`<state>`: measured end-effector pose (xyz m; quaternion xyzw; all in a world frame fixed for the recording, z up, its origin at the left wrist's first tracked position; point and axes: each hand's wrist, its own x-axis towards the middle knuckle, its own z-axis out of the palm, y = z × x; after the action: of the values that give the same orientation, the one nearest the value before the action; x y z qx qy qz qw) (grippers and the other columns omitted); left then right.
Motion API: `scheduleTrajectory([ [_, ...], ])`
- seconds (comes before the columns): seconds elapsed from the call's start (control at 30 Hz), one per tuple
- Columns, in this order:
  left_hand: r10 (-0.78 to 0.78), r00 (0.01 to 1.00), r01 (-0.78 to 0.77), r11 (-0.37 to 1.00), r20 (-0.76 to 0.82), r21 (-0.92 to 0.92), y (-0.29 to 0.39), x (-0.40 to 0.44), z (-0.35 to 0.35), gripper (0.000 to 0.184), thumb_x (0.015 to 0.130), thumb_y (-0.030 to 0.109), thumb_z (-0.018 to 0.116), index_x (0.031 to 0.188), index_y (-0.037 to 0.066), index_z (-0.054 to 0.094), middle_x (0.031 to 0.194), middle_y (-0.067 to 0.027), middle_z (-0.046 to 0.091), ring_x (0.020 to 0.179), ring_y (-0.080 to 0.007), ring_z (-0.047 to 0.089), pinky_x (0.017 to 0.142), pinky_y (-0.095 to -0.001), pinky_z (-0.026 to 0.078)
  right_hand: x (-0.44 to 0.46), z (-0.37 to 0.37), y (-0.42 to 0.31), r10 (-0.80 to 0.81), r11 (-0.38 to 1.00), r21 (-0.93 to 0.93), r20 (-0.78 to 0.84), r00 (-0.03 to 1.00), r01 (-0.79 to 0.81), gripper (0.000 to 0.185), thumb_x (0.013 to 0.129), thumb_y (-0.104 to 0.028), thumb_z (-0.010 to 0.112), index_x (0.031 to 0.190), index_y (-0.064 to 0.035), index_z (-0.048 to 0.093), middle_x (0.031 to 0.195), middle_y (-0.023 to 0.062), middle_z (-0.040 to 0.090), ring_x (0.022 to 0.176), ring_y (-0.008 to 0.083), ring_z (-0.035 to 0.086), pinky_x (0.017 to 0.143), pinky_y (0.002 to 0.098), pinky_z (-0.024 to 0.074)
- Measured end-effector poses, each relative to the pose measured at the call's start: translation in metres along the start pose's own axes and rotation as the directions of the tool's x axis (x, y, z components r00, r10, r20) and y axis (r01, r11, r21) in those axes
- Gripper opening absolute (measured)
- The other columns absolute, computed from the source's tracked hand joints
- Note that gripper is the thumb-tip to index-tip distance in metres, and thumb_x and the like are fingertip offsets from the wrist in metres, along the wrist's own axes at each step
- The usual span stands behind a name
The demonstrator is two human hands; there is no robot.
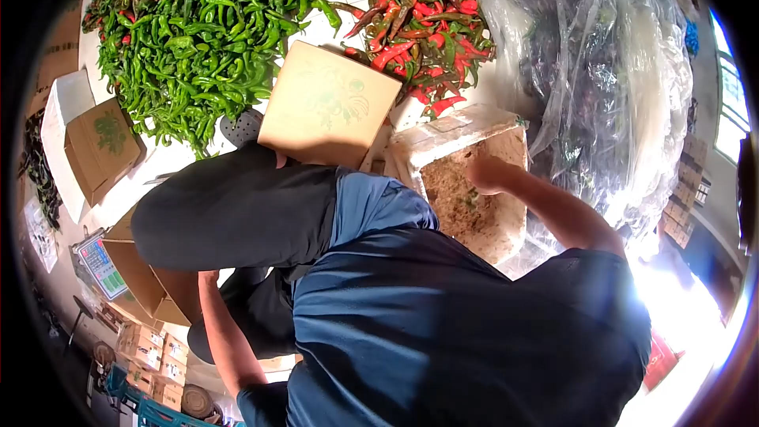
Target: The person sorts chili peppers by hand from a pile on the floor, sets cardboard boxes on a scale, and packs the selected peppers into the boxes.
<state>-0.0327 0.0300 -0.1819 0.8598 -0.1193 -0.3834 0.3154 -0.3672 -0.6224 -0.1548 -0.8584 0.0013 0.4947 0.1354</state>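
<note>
My right hand (pixel 485 175) reaches into a white foam box (pixel 451 125), its fingers curled; what they hold, if anything, is hidden. Brown, dirty-looking crumbs (pixel 458 198) with a few green bits cover the inside of the box. On the other side, my left arm (pixel 221 324) reaches down beside an open cardboard box (pixel 170 292). Its hand is hidden behind my bent leg (pixel 229 209) and the box. A closed cardboard box (pixel 328 103) with a green plant print stands in front of my knee.
A large heap of green peppers (pixel 198 39) lies ahead, with red and dark peppers (pixel 415 24) to its right. Clear plastic sheeting (pixel 593 71) bulges at the right. At the left are another open carton (pixel 103 146) and a digital scale (pixel 103 267). Stacked cartons (pixel 154 360) stand lower left.
</note>
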Motion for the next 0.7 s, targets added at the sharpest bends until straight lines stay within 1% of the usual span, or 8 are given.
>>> scheduleTrajectory([
  [0.1, -0.030, 0.999, 0.027, 0.997, -0.034, -0.075, 0.005, -0.009, 0.007, 0.031, 0.093, 0.010, 0.061, 0.122, -0.002, 0.061, 0.122, -0.0141, 0.065, 0.112, -0.0287, 0.060, 0.098, -0.0405, 0.048, 0.032, -0.063, -0.025, 0.095, 0.720, 0.689, -0.216, 0.972, 0.083, 0.020, 0.092, -0.020, 0.066, 0.086, -0.0013, 0.070, 0.080, 0.0154, 0.069, 0.080, 0.0190, 0.069, 0.066, 0.0349, 0.0549],
  [0.17, -0.041, 0.999, 0.039, 0.997, -0.031, -0.068, 0.016, -0.015, 0.011, 0.031, 0.093, 0.010, 0.061, 0.122, -0.002, 0.062, 0.122, -0.0144, 0.065, 0.111, -0.0289, 0.060, 0.098, -0.0407, 0.048, 0.076, -0.084, -0.045, 0.227, 0.357, 0.934, -0.061, 0.972, -0.024, 0.040, 0.088, -0.024, 0.072, 0.115, 0.0032, 0.059, 0.102, 0.0203, 0.067, 0.094, 0.0229, 0.068, 0.074, 0.0359, 0.0562],
  [0.23, 0.008, 1.000, -0.008, 0.995, 0.005, 0.098, 0.008, -0.017, 0.006, 0.039, 0.099, 0.021, 0.058, 0.129, -0.003, 0.057, 0.130, -0.0149, 0.060, 0.119, -0.0276, 0.056, 0.100, -0.0396, 0.046, 0.110, -0.096, -0.072, 0.407, -0.103, 0.994, 0.002, 0.914, 0.044, 0.064, 0.088, -0.029, 0.075, 0.134, 0.0070, 0.049, 0.116, 0.0220, 0.064, 0.101, 0.0258, 0.066, 0.083, 0.0360, 0.0562],
  [0.27, 0.047, 0.999, -0.045, 0.991, -0.013, 0.123, -0.014, -0.021, 0.005, 0.038, 0.099, 0.021, 0.058, 0.128, -0.003, 0.058, 0.128, -0.0149, 0.061, 0.117, -0.0274, 0.056, 0.099, -0.0397, 0.046, 0.119, -0.103, -0.080, 0.411, -0.258, 0.966, 0.080, 0.908, 0.032, 0.037, 0.088, -0.021, 0.076, 0.113, 0.0008, 0.059, 0.111, 0.0087, 0.066, 0.094, 0.0163, 0.062, 0.079, 0.0316, 0.0538],
  [0.37, 0.043, 0.999, -0.039, 0.970, -0.011, 0.240, 0.011, -0.032, -0.001, 0.033, 0.097, 0.018, 0.057, 0.123, -0.003, 0.061, 0.121, -0.0160, 0.065, 0.113, -0.0297, 0.059, 0.097, -0.0407, 0.047, 0.165, -0.067, -0.078, 0.078, -0.535, 0.843, 0.118, 0.990, -0.058, 0.033, 0.088, -0.023, 0.076, 0.114, -0.0098, 0.061, 0.105, 0.0034, 0.067, 0.093, 0.0183, 0.062, 0.084, 0.0353, 0.0523],
  [0.53, 0.301, 0.951, -0.270, 0.701, 0.070, 0.660, -0.001, -0.050, 0.013, 0.023, 0.090, 0.004, 0.055, 0.109, 0.000, 0.067, 0.107, -0.0159, 0.070, 0.102, -0.0354, 0.064, 0.087, -0.0448, 0.051, 0.168, -0.059, -0.081, 0.355, -0.427, 0.904, 0.165, 0.920, 0.003, 0.035, 0.087, -0.031, 0.077, 0.112, -0.0088, 0.065, 0.098, 0.0007, 0.067, 0.085, 0.0145, 0.062, 0.077, 0.0331, 0.0527],
  [0.63, 0.089, 0.993, -0.071, 0.977, -0.082, 0.200, 0.007, -0.048, 0.025, 0.023, 0.091, 0.003, 0.056, 0.110, -0.002, 0.066, 0.107, -0.0170, 0.071, 0.099, -0.0335, 0.065, 0.085, -0.0426, 0.052, 0.173, -0.037, -0.058, 0.163, -0.147, 0.968, 0.225, 0.961, -0.202, 0.040, 0.080, -0.036, 0.082, 0.099, -0.0036, 0.069, 0.082, 0.0064, 0.068, 0.079, 0.0253, 0.065, 0.070, 0.0401, 0.0557],
  [0.7, 0.111, 0.990, -0.096, 0.982, -0.089, 0.164, 0.019, -0.047, 0.024, 0.022, 0.091, 0.003, 0.056, 0.110, -0.003, 0.066, 0.108, -0.0171, 0.071, 0.099, -0.0317, 0.066, 0.084, -0.0417, 0.053, 0.137, -0.082, -0.114, 0.332, 0.698, 0.706, -0.166, 0.928, -0.123, 0.033, 0.081, -0.034, 0.076, 0.087, -0.0040, 0.067, 0.078, 0.0168, 0.071, 0.066, 0.0319, 0.069, 0.067, 0.0445, 0.0559],
])
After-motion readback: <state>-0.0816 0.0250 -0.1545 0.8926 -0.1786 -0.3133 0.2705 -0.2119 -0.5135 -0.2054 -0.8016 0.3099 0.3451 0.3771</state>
